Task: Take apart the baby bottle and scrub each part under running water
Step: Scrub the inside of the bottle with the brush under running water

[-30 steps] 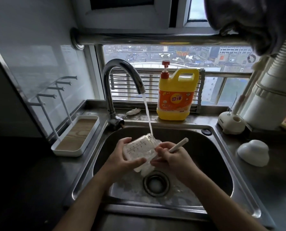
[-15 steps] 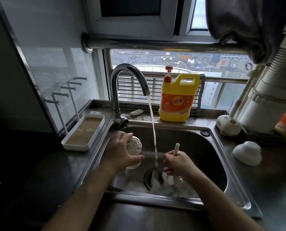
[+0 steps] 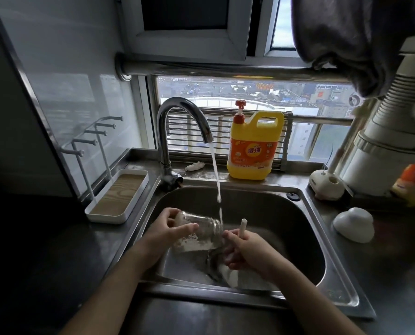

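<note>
Bottle [image 3: 199, 232], stripped and sudsy, is gripped sideways by my left hand [image 3: 164, 234] under the water [image 3: 215, 170]; my right hand [image 3: 247, 252] beside it grips the brush [image 3: 243, 226]. Other parts remain, I judge.

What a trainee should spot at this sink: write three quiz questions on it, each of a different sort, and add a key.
1. True or false: the left hand holds the glass bottle on its side, with the mouth toward the right hand.
2. What does the right hand grip? A. a sponge B. a white brush handle C. a cloth
3. Fill in: behind the sink, the yellow detergent jug stands to the person's ___ of the running tap.

Key: 1 true; 2 B; 3 right.
</note>
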